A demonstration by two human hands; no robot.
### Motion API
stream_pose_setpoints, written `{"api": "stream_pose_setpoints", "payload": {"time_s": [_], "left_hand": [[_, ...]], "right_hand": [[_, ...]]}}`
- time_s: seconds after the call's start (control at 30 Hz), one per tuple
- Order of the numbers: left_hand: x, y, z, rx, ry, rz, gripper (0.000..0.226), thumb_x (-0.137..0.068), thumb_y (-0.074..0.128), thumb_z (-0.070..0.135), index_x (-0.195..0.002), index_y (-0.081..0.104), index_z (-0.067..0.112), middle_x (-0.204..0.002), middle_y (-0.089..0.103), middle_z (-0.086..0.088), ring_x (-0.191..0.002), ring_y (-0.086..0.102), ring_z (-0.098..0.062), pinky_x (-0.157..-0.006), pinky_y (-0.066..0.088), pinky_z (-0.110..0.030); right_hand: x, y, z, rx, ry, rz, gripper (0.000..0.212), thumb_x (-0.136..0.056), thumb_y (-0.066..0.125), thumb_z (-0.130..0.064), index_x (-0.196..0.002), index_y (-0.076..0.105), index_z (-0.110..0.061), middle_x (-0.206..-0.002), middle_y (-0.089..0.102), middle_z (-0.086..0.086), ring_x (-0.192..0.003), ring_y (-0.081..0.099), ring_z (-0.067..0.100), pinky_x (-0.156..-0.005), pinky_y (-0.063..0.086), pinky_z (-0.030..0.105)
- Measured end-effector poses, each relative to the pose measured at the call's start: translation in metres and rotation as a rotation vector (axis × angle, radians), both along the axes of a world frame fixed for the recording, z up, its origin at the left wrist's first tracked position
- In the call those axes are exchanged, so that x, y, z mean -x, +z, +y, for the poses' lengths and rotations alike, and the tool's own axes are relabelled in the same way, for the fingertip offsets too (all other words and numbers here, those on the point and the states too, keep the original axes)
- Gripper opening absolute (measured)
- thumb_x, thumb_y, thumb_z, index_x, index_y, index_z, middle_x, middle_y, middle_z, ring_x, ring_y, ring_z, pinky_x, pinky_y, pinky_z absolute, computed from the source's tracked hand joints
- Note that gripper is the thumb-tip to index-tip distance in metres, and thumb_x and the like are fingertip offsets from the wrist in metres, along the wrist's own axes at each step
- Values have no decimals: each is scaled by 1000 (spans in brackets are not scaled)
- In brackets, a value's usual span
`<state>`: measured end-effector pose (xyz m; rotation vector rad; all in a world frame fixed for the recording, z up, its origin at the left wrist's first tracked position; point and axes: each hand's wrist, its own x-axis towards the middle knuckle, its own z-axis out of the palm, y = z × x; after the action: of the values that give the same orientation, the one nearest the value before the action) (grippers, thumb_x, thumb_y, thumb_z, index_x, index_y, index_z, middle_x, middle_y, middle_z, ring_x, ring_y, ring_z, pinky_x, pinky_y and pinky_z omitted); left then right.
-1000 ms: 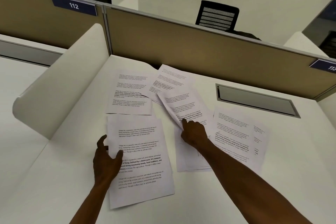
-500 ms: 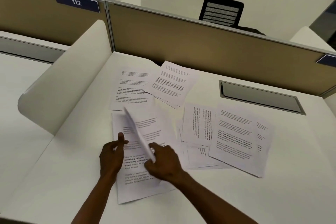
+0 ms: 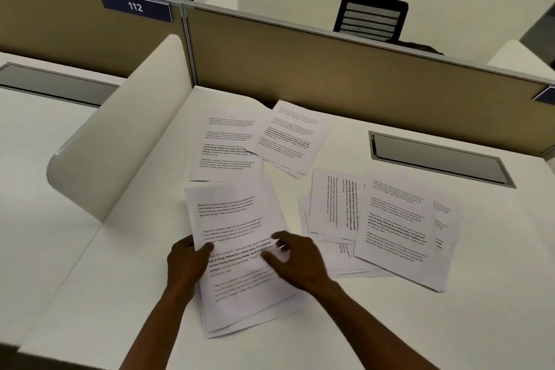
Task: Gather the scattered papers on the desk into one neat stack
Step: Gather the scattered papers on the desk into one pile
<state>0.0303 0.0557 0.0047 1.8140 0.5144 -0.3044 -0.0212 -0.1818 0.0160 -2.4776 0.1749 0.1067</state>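
Observation:
White printed sheets lie scattered over the white desk [image 3: 390, 324]. A small stack of sheets [image 3: 237, 219] lies in front of me, its edges slightly fanned. My left hand [image 3: 187, 264] grips the stack's left edge, thumb on top. My right hand [image 3: 295, 258] rests flat on the stack's right side, fingers spread. Farther back lie one sheet [image 3: 226, 150] and an overlapping pile [image 3: 291, 137]. To the right sits a loose heap [image 3: 333, 204] with a large sheet [image 3: 396, 228] on top.
A curved white divider [image 3: 120, 129] borders the desk on the left. A tan partition [image 3: 330, 69] with a "112" tag [image 3: 135, 6] closes the back. A grey cable tray cover [image 3: 435, 156] is set into the desk at the right. Two black chairs stand behind the partition.
My right hand carried a sheet from the middle pile over to the near stack and laid it flat on top. My left hand closed on the stack's left edge.

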Motion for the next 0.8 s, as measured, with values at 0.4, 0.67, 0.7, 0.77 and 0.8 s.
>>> {"api": "stream_pose_setpoints", "payload": {"time_s": [0.4,0.67,0.7,0.77,0.8], "left_hand": [[3,-6,-19,-173,-57,-224,80,-72,85,9,-134,34,15,-131,56,-20,-117,57,-39,-98,49,-50],[10,-1,-41,-490,-175,-409,101,-76,80,21,-155,17,18,-159,17,-20,-145,16,-40,-113,28,-61],[10,-1,-47,-490,-223,-456,99,-77,80,22,-155,20,17,-159,18,-19,-146,15,-37,-114,28,-59],[7,2,-69,-467,-336,-532,92,-80,77,26,-155,24,18,-160,22,-15,-149,14,-31,-116,28,-53],[6,4,-84,-451,-405,-554,88,-83,75,29,-155,26,19,-160,25,-12,-151,13,-29,-117,27,-51]], "right_hand": [[3,-33,-88,343,-209,164,85,-87,47,-67,-155,21,-21,-164,15,11,-151,14,28,-120,18,44],[27,-23,-91,162,-423,-46,76,-83,53,-68,-145,43,-24,-154,37,5,-144,30,23,-114,29,43],[32,-21,-101,147,-510,-88,73,-83,56,-64,-143,46,-23,-152,38,6,-143,30,24,-114,30,44],[43,-19,-129,191,-640,-94,70,-84,62,-57,-141,47,-19,-153,37,11,-146,26,28,-115,27,46],[49,-19,-144,244,-661,-44,71,-85,61,-55,-143,45,-18,-155,34,14,-148,20,31,-117,23,47]]}}
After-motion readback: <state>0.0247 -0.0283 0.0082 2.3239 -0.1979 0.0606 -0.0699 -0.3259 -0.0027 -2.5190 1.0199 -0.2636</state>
